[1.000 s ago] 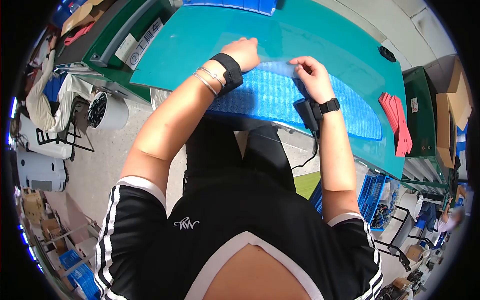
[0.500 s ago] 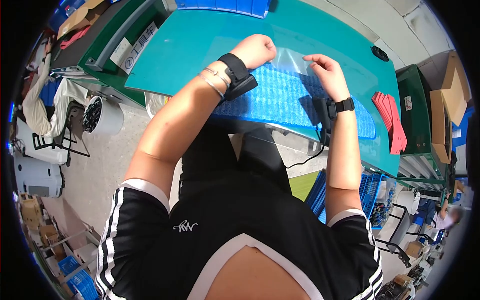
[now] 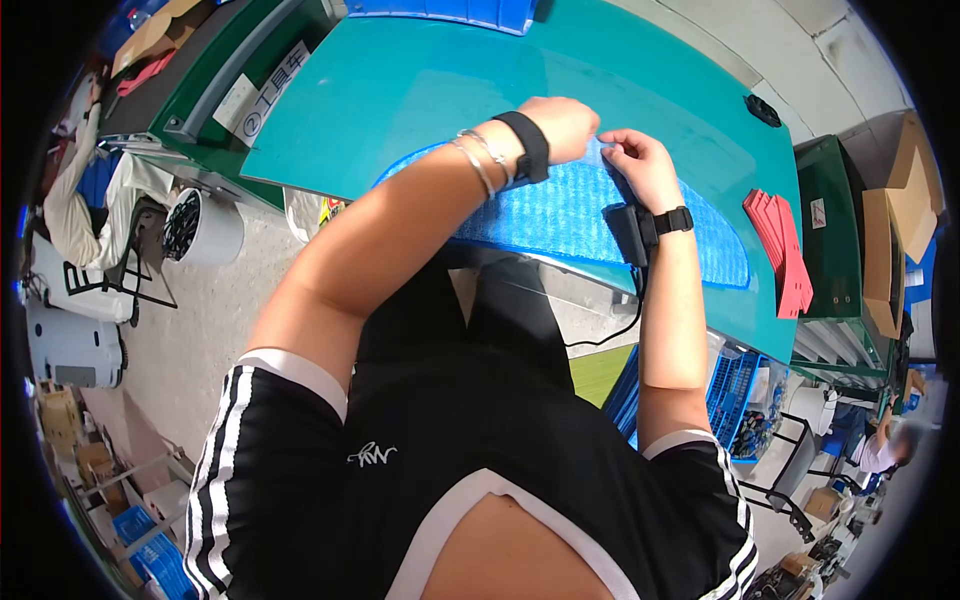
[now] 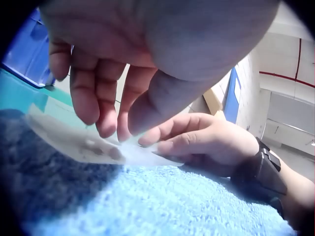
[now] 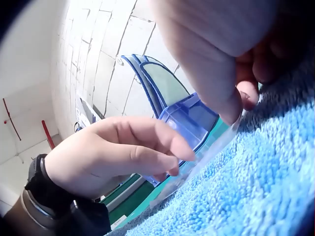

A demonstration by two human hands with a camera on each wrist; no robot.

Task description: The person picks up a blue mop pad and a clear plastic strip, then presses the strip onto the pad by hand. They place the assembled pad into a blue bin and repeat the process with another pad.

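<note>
A fluffy blue half-oval pad (image 3: 560, 210) lies along the front of the teal table (image 3: 370, 85). Just above its far edge is a thin, clear plastic sheet (image 4: 74, 140), its left end loose. My right hand (image 3: 648, 175) pinches the sheet's right end between thumb and fingertips. My left hand (image 3: 562, 128) reaches over from the left, its fingertips close over the middle of the sheet. In the right wrist view a small gap shows between the left hand's thumb (image 5: 157, 161) and forefinger. Each wrist wears a black strap.
Several red flat pieces (image 3: 785, 250) lie at the table's right end, and a black coil (image 3: 762, 110) near the far right corner. A blue bin (image 3: 450, 14) stands at the back. Below the right side is a blue crate (image 3: 738, 395). A cable hangs from the right wrist.
My left hand has moved right, close beside the right hand. The sheet, earlier spread between the hands, now mostly hides behind them in the head view. The right hand shifted slightly.
</note>
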